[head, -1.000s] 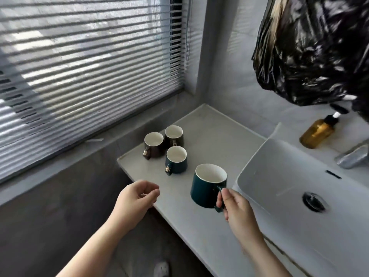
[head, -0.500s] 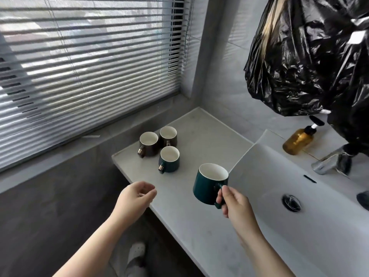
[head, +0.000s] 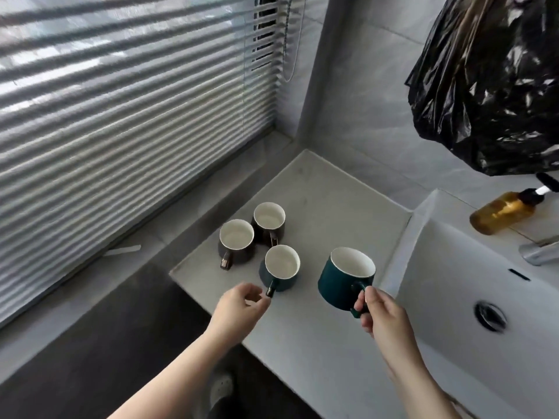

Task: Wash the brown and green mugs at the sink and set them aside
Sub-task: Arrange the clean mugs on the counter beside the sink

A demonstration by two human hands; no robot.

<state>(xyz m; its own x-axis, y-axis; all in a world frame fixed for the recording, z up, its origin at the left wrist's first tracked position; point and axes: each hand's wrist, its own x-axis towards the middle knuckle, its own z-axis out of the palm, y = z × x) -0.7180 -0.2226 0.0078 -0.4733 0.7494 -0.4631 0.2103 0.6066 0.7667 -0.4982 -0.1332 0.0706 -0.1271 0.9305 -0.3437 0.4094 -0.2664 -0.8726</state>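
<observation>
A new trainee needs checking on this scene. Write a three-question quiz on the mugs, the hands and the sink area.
1. True or false: the right hand holds a green mug by its handle, off the counter.
2. How many mugs stand on the counter?
3. The amber soap bottle is: A) among the mugs, B) on the ledge behind the sink, C) in the basin.

Key: 1 true; 2 three; 3 B.

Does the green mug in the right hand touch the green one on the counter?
Apart. The head view shows bare counter between held mug and standing mug.
</observation>
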